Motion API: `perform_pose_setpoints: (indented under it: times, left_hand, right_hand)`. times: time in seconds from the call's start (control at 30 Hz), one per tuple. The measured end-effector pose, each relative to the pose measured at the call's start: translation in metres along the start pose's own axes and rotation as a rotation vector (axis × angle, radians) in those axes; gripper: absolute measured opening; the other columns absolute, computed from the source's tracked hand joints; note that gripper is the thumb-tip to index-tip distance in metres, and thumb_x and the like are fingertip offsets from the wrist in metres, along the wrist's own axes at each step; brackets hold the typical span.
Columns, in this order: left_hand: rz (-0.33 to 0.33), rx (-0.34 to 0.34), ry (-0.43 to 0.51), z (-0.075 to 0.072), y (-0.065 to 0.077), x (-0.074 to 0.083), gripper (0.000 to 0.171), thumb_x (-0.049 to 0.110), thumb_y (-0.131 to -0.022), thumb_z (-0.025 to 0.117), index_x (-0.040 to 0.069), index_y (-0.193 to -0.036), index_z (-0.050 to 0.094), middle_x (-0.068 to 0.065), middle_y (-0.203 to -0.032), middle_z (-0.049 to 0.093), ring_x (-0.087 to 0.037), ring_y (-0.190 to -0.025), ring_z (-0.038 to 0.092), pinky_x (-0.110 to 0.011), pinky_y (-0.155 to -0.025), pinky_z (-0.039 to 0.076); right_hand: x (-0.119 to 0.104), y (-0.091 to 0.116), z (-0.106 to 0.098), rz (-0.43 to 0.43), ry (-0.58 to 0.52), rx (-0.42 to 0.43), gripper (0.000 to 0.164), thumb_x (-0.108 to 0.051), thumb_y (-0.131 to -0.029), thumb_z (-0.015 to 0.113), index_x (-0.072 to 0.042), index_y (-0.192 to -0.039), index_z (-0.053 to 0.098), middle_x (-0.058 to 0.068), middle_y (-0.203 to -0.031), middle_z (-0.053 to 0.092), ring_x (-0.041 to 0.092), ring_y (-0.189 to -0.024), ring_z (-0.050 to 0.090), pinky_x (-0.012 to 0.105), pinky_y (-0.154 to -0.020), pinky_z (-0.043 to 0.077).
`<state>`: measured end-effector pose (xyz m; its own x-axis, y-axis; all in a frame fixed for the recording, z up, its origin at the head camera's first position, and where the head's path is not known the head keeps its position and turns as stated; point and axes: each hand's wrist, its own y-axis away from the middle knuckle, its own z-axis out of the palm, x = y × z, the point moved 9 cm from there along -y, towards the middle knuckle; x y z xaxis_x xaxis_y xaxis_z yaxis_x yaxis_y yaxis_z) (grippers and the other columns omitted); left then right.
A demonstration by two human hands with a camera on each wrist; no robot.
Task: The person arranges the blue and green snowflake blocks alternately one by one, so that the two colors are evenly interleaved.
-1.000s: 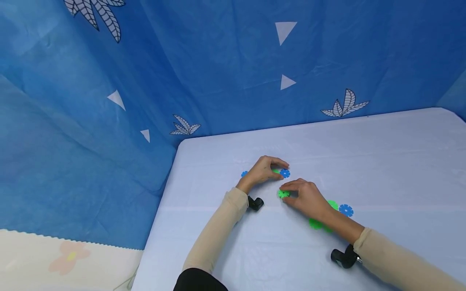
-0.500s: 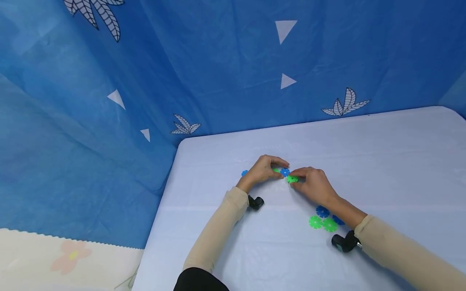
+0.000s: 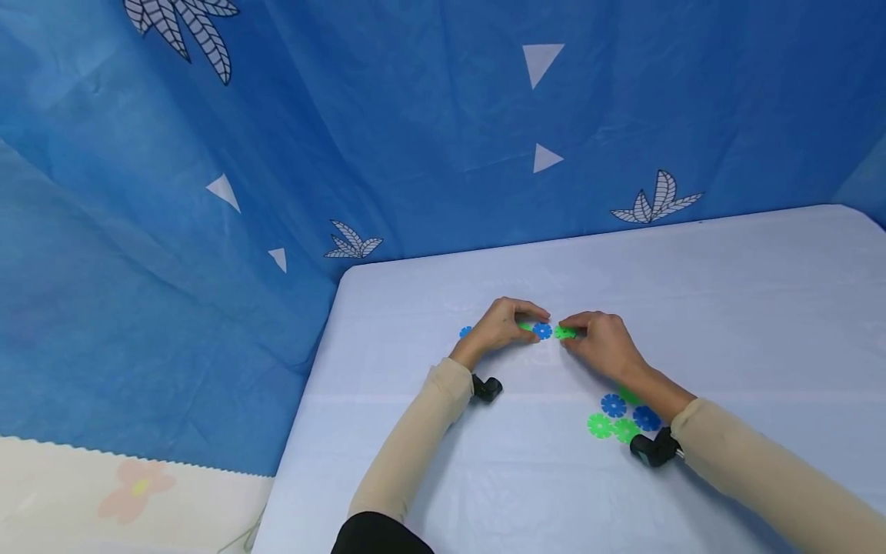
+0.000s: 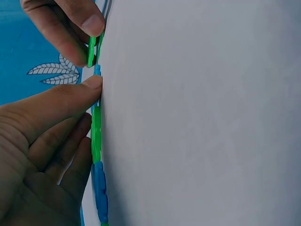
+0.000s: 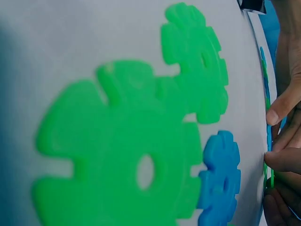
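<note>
My left hand (image 3: 494, 327) rests at a row of flat notched flower-shaped building discs on the table, its thumb and fingers holding the blue disc (image 3: 542, 331) at the row's right end. A green disc (image 4: 96, 134) and another blue disc (image 4: 100, 190) continue the row in the left wrist view; from the head, the hand covers most of it. Just right of that end, my right hand (image 3: 605, 346) pinches a green disc (image 3: 564, 332) between thumb and fingers. It is held close beside the blue disc, a small gap showing between them.
Below the right forearm lies a loose group of green discs (image 3: 599, 425) and blue discs (image 3: 613, 405). A blue disc (image 3: 466, 332) shows left of the left wrist. The white-covered table (image 3: 761, 323) ends at a blue patterned curtain (image 3: 443, 154).
My right hand has carried the green disc up and to the right, from below the row to beside the blue end disc. The left hand has stayed in place.
</note>
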<state>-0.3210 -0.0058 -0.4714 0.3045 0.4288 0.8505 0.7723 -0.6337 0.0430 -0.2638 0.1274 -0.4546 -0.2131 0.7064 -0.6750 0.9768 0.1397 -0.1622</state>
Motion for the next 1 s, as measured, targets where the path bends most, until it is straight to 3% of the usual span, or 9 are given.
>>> perform_pose_setpoints:
  times: [0.5, 1.0]
  left_hand:
    - [-0.005, 0.001, 0.018, 0.0005, -0.0016, -0.0046, 0.037, -0.001, -0.078, 0.081, 0.009, -0.113, 0.074, 0.002, -0.11, 0.072, -0.003, -0.104, 0.062, -0.017, -0.091, 0.047]
    - [-0.007, -0.008, 0.038, 0.001, -0.0009, -0.0038, 0.037, -0.002, -0.078, 0.08, 0.008, -0.113, 0.074, 0.0, -0.11, 0.072, -0.006, -0.105, 0.064, -0.018, -0.091, 0.048]
  right_hand:
    - [-0.0024, -0.0046, 0.0011, 0.014, 0.019, -0.015, 0.028, -0.005, -0.084, 0.075, 0.005, -0.109, 0.073, 0.023, -0.109, 0.07, 0.039, -0.104, 0.064, 0.055, -0.088, 0.05]
    - [-0.0019, -0.0039, 0.0035, 0.011, 0.045, -0.043, 0.026, -0.005, -0.085, 0.073, 0.003, -0.109, 0.074, 0.021, -0.115, 0.068, 0.041, -0.114, 0.059, 0.057, -0.096, 0.045]
